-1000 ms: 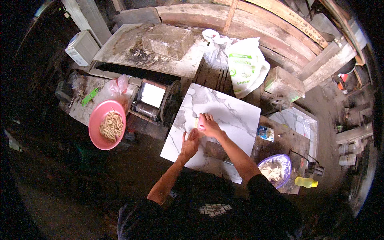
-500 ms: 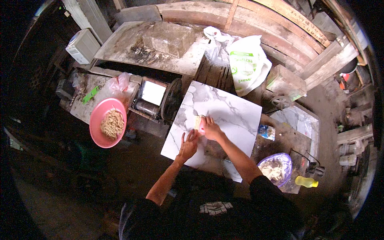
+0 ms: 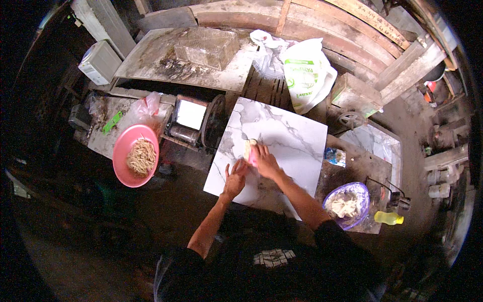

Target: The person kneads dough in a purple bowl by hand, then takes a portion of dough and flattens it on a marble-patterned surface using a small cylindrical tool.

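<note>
Right hand [image 3: 266, 162] gripping pink piece [image 3: 252, 159], marbled slab [image 3: 297, 133]

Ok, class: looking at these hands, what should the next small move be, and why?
I'd probably press the pink object down along the pale strip: the right hand has it at the strip's edge, on the flat marbled board, with the left hand close by.

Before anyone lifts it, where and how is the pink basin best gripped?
The basin is probably best gripped by opposite sides of its open rim, coming from the person's side: that edge is exposed, while a bag lies beyond the far edge and pale strips lie inside.
</note>
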The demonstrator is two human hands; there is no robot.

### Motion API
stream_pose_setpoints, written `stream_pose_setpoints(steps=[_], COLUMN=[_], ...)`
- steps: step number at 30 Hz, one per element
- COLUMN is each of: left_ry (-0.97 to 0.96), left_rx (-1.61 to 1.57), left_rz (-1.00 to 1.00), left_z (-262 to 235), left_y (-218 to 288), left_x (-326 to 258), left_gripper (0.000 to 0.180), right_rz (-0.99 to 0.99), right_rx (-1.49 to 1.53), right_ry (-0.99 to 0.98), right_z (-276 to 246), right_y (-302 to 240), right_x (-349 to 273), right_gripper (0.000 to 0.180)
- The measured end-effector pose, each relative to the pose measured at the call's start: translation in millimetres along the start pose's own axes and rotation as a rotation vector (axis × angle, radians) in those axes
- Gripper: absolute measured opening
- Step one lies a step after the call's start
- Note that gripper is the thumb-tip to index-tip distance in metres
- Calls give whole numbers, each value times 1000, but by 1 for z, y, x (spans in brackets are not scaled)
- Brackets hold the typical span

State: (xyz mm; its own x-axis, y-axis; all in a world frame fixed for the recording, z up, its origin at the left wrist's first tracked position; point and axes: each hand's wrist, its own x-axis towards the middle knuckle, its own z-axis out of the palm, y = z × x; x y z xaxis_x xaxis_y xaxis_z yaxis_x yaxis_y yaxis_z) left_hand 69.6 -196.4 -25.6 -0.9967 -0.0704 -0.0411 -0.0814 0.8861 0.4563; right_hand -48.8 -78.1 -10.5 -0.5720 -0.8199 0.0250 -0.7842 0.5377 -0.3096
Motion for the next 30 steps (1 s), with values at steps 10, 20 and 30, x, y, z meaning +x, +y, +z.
stream_pose_setpoints(steps=[10, 20, 30], left_ry=[125, 125, 176], left_rx=[-143, -235, -223], left_rz=[-121, -169, -83], left_z=[-3, -11, -1], left_y=[-6, 6, 9], left_x=[2, 0, 1], left_gripper=[35, 38, 38], right_rz=[91, -26, 26], right_rx=[254, 116, 9], right_ry=[-339, 35, 71], right_z=[-37, -14, -17], right_y=[16, -25, -19], right_x=[36, -18, -28], right_gripper=[69, 64, 63])
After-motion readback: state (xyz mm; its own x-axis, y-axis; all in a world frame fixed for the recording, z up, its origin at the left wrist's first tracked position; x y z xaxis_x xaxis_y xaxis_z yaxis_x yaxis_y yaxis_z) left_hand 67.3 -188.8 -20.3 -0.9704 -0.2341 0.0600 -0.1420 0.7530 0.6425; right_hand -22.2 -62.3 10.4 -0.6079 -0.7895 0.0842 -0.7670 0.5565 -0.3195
